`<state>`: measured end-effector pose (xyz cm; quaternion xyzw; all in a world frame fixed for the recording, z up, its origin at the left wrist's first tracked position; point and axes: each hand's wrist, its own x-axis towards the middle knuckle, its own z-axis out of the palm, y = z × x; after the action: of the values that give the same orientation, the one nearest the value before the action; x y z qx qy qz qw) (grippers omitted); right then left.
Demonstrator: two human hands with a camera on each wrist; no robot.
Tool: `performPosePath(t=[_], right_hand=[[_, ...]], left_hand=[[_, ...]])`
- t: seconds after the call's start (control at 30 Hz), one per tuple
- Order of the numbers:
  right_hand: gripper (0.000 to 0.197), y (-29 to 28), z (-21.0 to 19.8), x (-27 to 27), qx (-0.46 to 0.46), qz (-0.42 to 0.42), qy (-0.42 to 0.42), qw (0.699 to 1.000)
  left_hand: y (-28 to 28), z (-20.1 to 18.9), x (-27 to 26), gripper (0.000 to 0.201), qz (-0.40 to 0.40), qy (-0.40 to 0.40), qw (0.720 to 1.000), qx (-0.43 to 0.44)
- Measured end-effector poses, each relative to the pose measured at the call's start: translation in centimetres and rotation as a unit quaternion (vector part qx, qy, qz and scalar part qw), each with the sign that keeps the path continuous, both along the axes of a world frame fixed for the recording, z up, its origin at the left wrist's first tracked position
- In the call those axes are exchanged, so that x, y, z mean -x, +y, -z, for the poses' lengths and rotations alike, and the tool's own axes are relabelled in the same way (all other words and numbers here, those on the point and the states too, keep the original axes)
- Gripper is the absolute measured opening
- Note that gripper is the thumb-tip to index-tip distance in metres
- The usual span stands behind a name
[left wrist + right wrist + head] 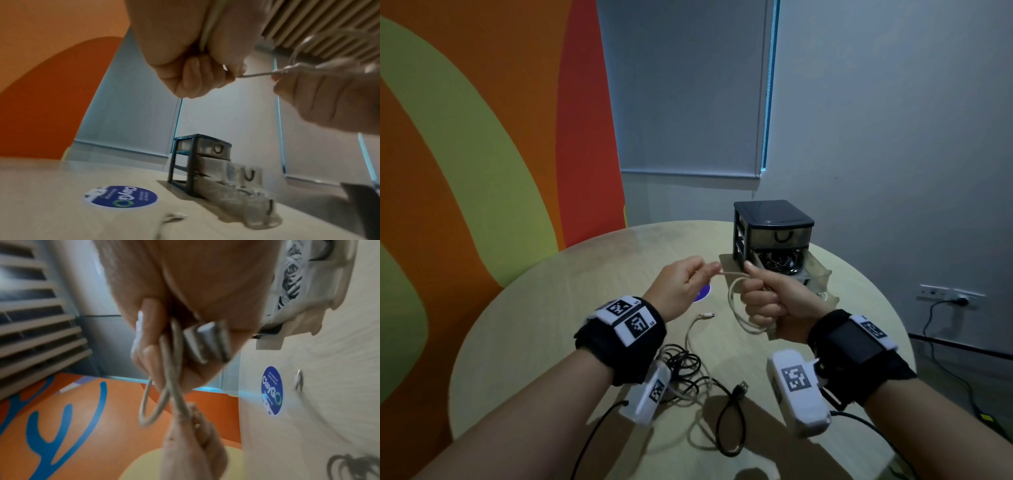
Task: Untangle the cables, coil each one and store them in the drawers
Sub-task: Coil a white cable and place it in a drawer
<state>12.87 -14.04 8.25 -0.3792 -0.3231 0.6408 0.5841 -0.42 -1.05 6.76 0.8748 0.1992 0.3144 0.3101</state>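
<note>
Hands meet above the round worktop [585, 274]: the right hand [767, 301] is closed in a fist around several loops of a beige cable [734, 310], and the left hand [681, 284] pinches the same cable between thumb and fingertips. The short stretch between them runs nearly level, left to right. In the head view the loops hang below the right fist, their long axis roughly vertical, and the cable's free end lies on the worktop just below the hands, plug pointing right. Only the right wrist view shows a flat grey connector [205, 340] tucked in the fist beside the loops. The left wrist view alone shows the drawer unit [197, 164] side-on, its lower drawers pulled out; the head view shows dark cables already inside one. A tangled black cable [698, 377] lies near the front edge, a blue sticker [121, 196] between it and the drawers.
</note>
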Motion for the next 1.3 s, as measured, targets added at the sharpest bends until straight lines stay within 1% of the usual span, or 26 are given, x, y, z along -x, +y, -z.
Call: performPosePath(t=[0.07, 0.1, 0.17, 0.2, 0.27, 0.33, 0.37, 0.43, 0.5, 0.57, 0.63, 0.7, 0.77, 0.83, 0.9, 0.97, 1.03, 1.1, 1.13, 1.2, 1.23, 1.3], right_hand=[[0.031, -0.1, -0.5, -0.2, -0.046, 0.034, 0.107, 0.993], [0.028, 0.0, -0.7, -0.3, -0.068, 0.071, 0.139, 0.985], [0.026, 0.1, -1.0, -0.6, -0.100, 0.149, 0.152, 0.972], [0.025, 0.3, -1.0, -0.8, -0.110, 0.175, 0.141, 0.968], [0.025, 0.7, -0.7, -0.9, -0.121, 0.196, 0.104, 0.967], [0.023, 1.2, -0.3, -0.7, -0.125, 0.200, 0.077, 0.969], [0.024, 1.4, -0.2, -0.6, -0.122, 0.201, 0.077, 0.969], [0.029, 1.7, 0.1, -0.3, -0.120, 0.189, 0.088, 0.971], [0.030, 1.8, 0.3, -0.1, -0.117, 0.182, 0.073, 0.974], [0.027, 1.9, 0.6, 0.2, -0.105, 0.179, 0.025, 0.978], [0.027, 1.7, 0.6, 0.5, -0.085, 0.171, -0.044, 0.981], [0.027, 1.3, 0.5, 0.7, -0.067, 0.156, -0.093, 0.981], [0.027, 1.0, 0.3, 0.5, -0.057, 0.156, -0.114, 0.980], [0.027, 0.7, 0.0, 0.1, -0.055, 0.163, -0.127, 0.977], [0.024, 0.6, -0.2, -0.2, -0.055, 0.155, -0.127, 0.978], [0.021, 0.7, -0.4, 0.0, -0.045, 0.140, -0.146, 0.978], [0.023, 1.0, -0.4, 0.3, -0.035, 0.128, -0.179, 0.975], [0.025, 1.2, -0.5, 0.3, -0.031, 0.122, -0.209, 0.970], [0.025, 1.4, -0.7, 0.2, -0.027, 0.116, -0.213, 0.970], [0.026, 1.8, -0.7, -0.3, -0.020, 0.099, -0.195, 0.976], [0.028, 2.0, -0.7, -0.3, -0.017, 0.091, -0.174, 0.980], [0.030, 2.5, -0.8, -0.4, -0.017, 0.073, -0.114, 0.991]], left_hand=[[0.6, 0.6, 0.5, 0.037, -0.028, 0.006, 1.000, -0.007], [0.7, 0.9, 0.7, 0.036, -0.040, 0.009, 0.999, -0.008], [0.7, 1.5, 1.1, 0.031, -0.062, 0.003, 0.998, 0.011], [0.7, 1.8, 1.2, 0.028, -0.071, 0.005, 0.997, 0.015], [0.3, 2.2, 1.0, 0.028, -0.080, 0.030, 0.996, -0.012], [-0.7, 2.0, 0.6, 0.032, -0.082, 0.100, 0.990, -0.056], [-1.4, 1.7, 0.3, 0.033, -0.086, 0.148, 0.981, -0.089], [-2.6, 1.0, -0.1, 0.033, -0.091, 0.233, 0.953, -0.169], [-3.6, -0.1, -0.5, 0.033, -0.081, 0.293, 0.925, -0.227], [-4.4, -1.2, -0.8, 0.031, -0.058, 0.320, 0.903, -0.281], [-5.1, -2.3, -1.0, 0.027, -0.021, 0.333, 0.883, -0.330], [-5.6, -3.3, -1.1, 0.026, 0.017, 0.336, 0.869, -0.363], [-5.6, -4.3, -0.9, 0.025, 0.053, 0.323, 0.873, -0.362], [-5.1, -5.0, -0.8, 0.023, 0.081, 0.292, 0.889, -0.342], [-4.6, -5.4, -0.9, 0.021, 0.108, 0.240, 0.912, -0.314], [-4.2, -5.5, -1.3, 0.018, 0.126, 0.206, 0.919, -0.311], [-3.9, -5.6, -1.8, 0.020, 0.125, 0.192, 0.917, -0.327], [-3.2, -5.6, -2.2, 0.025, 0.099, 0.173, 0.924, -0.327], [-2.7, -5.7, -2.2, 0.029, 0.087, 0.153, 0.937, -0.302], [-1.3, -5.5, -2.2, 0.033, 0.080, 0.100, 0.971, -0.200], [-0.6, -5.3, -2.2, 0.033, 0.081, 0.074, 0.983, -0.147], [0.9, -4.7, -2.4, 0.029, 0.069, 0.014, 0.995, -0.069]])
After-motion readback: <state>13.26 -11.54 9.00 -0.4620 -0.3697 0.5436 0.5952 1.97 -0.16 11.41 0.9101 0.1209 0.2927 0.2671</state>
